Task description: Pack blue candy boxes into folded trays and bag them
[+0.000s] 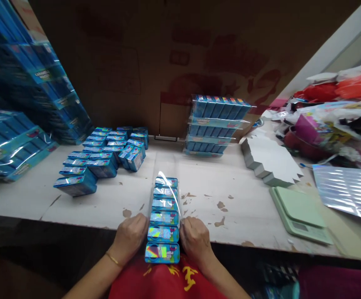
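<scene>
A row of several small blue boxes with shiny tops runs from the table's front edge towards me, inside a clear plastic bag. The bag's far end is slack and extends past the boxes over the table. On the row's left side, my left hand is closed with curled fingers on the bag's edge. My right hand is closed in the same way at the right side, against the plastic. The nearest box sticks out over the table edge, close to the red shirt. Fingertips of both hands are hidden.
Loose blue boxes stand in rows at left. Wrapped packs pile up at far left, and a wrapped stack stands at the back. To the right are white cards, a green scale, a silver sheet and plastic bags.
</scene>
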Tool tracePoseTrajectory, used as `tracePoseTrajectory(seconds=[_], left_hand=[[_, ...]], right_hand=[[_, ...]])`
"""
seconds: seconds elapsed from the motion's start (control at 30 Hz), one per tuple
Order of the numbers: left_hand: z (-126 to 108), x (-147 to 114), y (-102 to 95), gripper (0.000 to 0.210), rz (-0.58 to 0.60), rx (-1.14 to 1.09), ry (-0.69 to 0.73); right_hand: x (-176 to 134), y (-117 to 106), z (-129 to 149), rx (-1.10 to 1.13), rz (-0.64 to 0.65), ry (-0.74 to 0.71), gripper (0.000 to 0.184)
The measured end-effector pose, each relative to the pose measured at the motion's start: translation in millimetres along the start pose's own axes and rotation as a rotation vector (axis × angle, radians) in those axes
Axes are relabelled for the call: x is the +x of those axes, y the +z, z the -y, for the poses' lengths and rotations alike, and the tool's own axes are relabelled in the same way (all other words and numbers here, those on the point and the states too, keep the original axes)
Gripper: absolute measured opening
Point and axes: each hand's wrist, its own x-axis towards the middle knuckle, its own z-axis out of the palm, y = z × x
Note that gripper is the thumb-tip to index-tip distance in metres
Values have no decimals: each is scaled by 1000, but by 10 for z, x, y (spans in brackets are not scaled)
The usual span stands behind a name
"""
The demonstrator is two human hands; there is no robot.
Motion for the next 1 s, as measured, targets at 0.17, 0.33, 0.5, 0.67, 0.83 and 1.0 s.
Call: tracePoseTrajectory(seconds=[0.17,0.33,0.5,0.67,0.83,1.0], left_hand=[[-62,-289,-123,25,7,-84,113],[-131,-549,-220,23,29,-194,204],[-135,-361,-65,23,11,-270,43],[71,-234,179,27,-51,-335,-302],[124,-298,165,16,-69,-287,-372],[2,-294,157,16,-1,-213,-396]], right_hand=[[-281,-167,-38,46,44,-154,22],[-518,-311,-76,102,140,-364,15],[-331,-240,29,87,53,-193,20],[-87,-66,146,107,15,42,27],[-165,-49,250,223,59,62,28],[-196,-7,472,548,218,-125,27]])
